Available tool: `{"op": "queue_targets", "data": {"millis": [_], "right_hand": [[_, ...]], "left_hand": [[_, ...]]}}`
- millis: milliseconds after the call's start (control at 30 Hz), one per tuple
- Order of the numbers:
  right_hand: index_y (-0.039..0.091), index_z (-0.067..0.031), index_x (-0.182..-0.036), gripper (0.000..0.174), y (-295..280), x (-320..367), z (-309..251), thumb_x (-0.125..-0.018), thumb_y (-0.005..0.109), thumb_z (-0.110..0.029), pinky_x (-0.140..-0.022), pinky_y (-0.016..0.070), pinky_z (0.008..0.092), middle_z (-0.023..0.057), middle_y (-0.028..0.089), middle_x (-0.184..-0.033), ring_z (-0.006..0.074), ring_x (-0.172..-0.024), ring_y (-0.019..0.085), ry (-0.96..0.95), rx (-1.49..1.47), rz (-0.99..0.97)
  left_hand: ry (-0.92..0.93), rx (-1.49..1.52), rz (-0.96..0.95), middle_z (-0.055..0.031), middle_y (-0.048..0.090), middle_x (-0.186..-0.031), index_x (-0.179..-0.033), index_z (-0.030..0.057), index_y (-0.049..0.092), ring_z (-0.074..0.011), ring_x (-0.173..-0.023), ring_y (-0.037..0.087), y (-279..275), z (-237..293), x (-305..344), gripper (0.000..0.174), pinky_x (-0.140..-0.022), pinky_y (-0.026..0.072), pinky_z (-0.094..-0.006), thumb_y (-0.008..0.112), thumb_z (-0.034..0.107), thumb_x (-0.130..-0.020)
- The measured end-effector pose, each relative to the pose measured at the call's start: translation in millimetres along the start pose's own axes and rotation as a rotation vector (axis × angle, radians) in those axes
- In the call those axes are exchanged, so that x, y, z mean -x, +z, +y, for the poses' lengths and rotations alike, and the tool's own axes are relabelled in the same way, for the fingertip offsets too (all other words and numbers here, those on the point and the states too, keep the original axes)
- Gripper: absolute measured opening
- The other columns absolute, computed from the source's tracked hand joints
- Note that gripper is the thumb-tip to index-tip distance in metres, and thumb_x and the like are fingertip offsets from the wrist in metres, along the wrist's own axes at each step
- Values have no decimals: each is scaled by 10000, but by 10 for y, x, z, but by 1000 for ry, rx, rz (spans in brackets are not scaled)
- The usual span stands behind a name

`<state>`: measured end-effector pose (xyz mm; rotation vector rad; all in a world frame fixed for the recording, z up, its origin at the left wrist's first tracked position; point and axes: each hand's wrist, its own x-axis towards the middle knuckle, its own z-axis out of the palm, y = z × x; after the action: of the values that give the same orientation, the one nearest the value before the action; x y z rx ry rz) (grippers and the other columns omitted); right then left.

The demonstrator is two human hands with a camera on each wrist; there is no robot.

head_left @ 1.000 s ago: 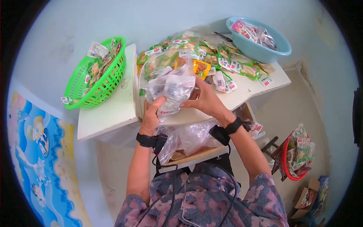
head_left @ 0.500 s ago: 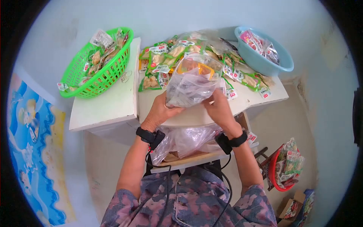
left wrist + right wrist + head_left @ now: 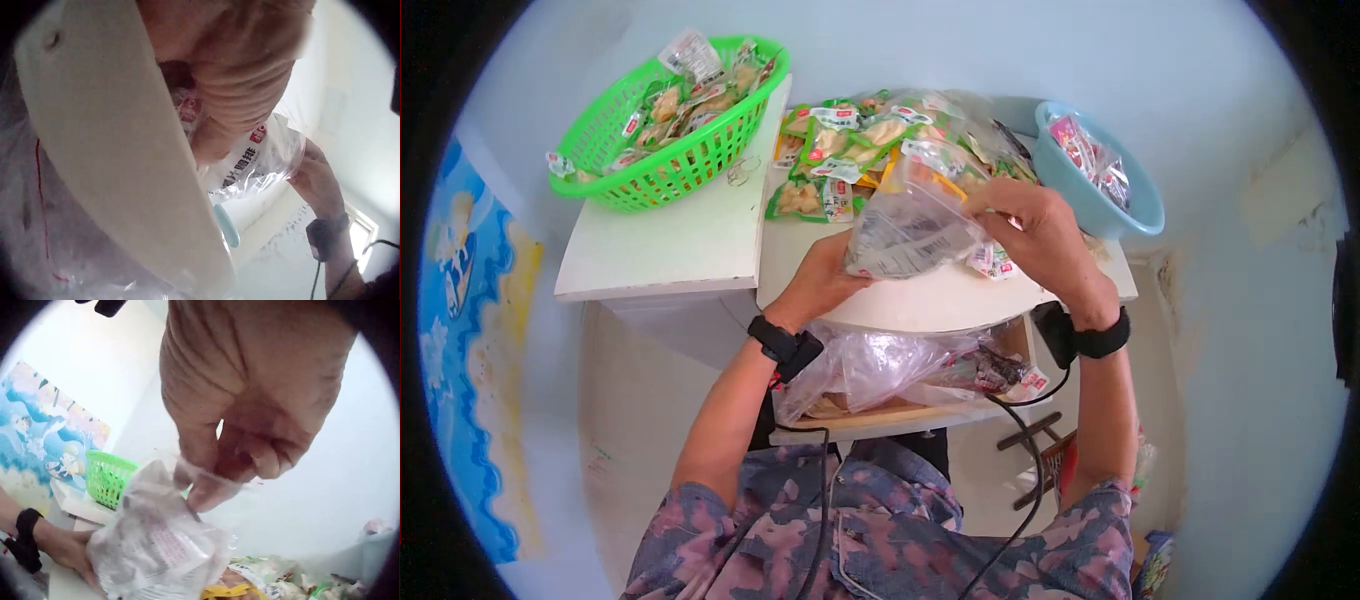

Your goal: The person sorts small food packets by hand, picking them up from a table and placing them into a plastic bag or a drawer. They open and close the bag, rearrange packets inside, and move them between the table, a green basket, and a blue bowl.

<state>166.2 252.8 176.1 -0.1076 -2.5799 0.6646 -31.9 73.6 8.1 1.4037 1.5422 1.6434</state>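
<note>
A clear plastic bag [image 3: 910,232] filled with printed white and silvery packets is held up over the front of the white table. My left hand [image 3: 825,275] grips its lower left side, thumb toward me. At the bag's upper right edge my right hand [image 3: 1040,235] pinches the plastic between thumb and fingers. In the right wrist view the bag [image 3: 159,540] hangs below those pinching fingertips [image 3: 203,495]. Red marks and dark print show through the bag [image 3: 250,159] in the left wrist view. Behind it lies a heap of green-edged snack packets [image 3: 875,135].
A green basket [image 3: 690,165] of packets stands at the left on the white table [image 3: 670,245]. The blue basin [image 3: 1090,205] sits at the back right. Below the tabletop, an open drawer [image 3: 930,412] holds clear plastic bags. A wooden stool [image 3: 1050,470] is lower right.
The bag has tilted and turned in my hands. My right hand has moved right and up to the bag's upper edge, while the left stays at its lower left side. The head view has shifted.
</note>
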Motion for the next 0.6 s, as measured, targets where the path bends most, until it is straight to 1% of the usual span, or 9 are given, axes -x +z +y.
{"op": "queue_targets", "data": {"millis": [67, 100, 167, 200, 300, 400, 500, 600], "right_hand": [[739, -49, -1002, 128, -96, -64, -75, -886, 686, -52, -731, 536, 357, 80, 736, -922, 255, -769, 664, 71, 47, -133], [756, -66, -1006, 157, -164, -93, -104, -853, 723, -77, -728, 541, 344, 77, 742, -950, 236, -771, 655, 112, -3, -232], [763, -81, -1028, 190, -233, -108, -177, -840, 735, -89, -732, 545, 334, 75, 744, -963, 225, -781, 655, 72, 78, -296], [766, -88, -1039, 208, -251, -105, -217, -833, 741, -95, -734, 546, 329, 74, 746, -970, 220, -786, 655, 52, 120, -325], [769, -104, -1067, 254, -264, -80, -345, -814, 760, -122, -744, 552, 352, 68, 748, -975, 230, -814, 671, 77, 152, -383], [767, -108, -1078, 276, -218, -50, -270, -804, 770, -143, -754, 555, 380, 69, 749, -1009, 245, -851, 691, -107, 229, -355], [763, -111, -1104, 304, -194, -49, -356, -803, 772, -152, -766, 560, 397, 78, 746, -1070, 270, -863, 705, -51, 193, -362], [753, -116, -1142, 323, -47, -74, -296, -820, 750, -133, -777, 565, 386, 93, 746, -1083, 277, -832, 707, 84, 262, -355]], "left_hand": [[57, -149, 10, -173, 722, -1221, -1336, -1, 611, -298, -1141, 683, -7, -40, 18, 554, -1014, 500, -369, 783, 32, -811], [68, -201, 16, -185, 716, -1213, -1335, 5, 610, -332, -1136, 676, -17, -83, 25, 558, -1003, 506, -381, 777, 26, -803], [93, -305, 22, -210, 704, -1197, -1332, 16, 610, -399, -1126, 662, -34, -167, 21, 568, -981, 516, -405, 764, 14, -785], [98, -281, 33, -211, 704, -1189, -1329, 19, 613, -404, -1119, 661, -20, -151, 29, 572, -974, 521, -411, 763, 9, -778], [134, -232, 69, -212, 704, -1173, -1322, 27, 621, -412, -1101, 661, 23, -88, 50, 580, -956, 532, -424, 768, 8, -761], [195, -248, 115, -207, 707, -1167, -1323, 32, 623, -408, -1089, 666, 21, -72, 100, 572, -948, 536, -428, 779, 37, -773], [231, -298, 163, -202, 708, -1156, -1324, 36, 622, -407, -1079, 668, 1, -56, 132, 544, -942, 539, -428, 784, 83, -807], [240, -338, 221, -199, 708, -1147, -1326, 38, 616, -406, -1073, 669, 19, 62, 170, 540, -935, 541, -433, 789, 119, -821]]}}
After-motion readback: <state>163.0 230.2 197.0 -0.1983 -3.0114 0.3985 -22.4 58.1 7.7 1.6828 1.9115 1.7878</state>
